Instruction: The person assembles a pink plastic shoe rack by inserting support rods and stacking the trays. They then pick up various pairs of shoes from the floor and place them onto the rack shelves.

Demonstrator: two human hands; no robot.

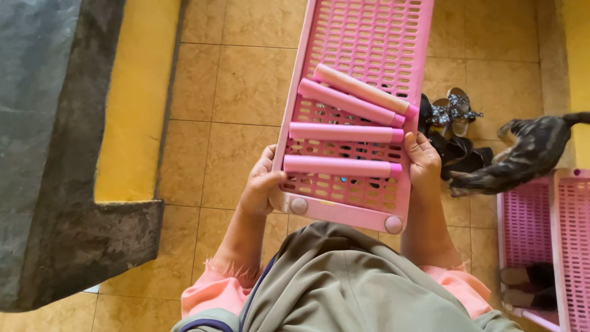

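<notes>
Nearby, cat (522, 157) beside sandals (452, 114).

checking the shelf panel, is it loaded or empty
Loaded: four pink tubes lie across the pink slatted shelf panel, held by the left hand and right hand.

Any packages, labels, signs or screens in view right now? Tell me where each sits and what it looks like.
None in view: no package, label, sign or screen.
Pink slotted plastic shelf panel: held flat by the left hand and right hand, unmarked.
Four pink tubes: lying across the panel, plain.
</notes>
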